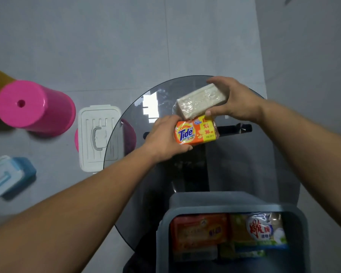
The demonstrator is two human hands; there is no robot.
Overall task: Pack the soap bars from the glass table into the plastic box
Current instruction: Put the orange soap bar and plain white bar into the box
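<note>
**Tide bar**: orange and yellow wrapper, label face up. The long axis runs left to right, the right end slightly farther away. It is placed over the middle of the glass table; whether it rests on the glass cannot be told.

**White bar**: in clear wrap. The long axis is tilted from near-left to far-right. Its near-left end meets the far edge of the Tide bar.

**Left hand**: closed round the left end of the Tide bar, thumb at the near edge, fingers at the far side. The bare forearm is stretched in from the near left.

**Right hand**: closed round the right end of the white bar, thumb on the near side, fingers curled over the far side. The bare forearm is stretched in from the right.

**Box**: grey-blue, open, set at the near edge of the table. An orange bar is packed at its left, and a bar with a white and green label just beside it at the right.

**Off the table, left:** a white lid with a handle, partly under the glass edge; a pink stool; a blue box with a pale lid.
</note>
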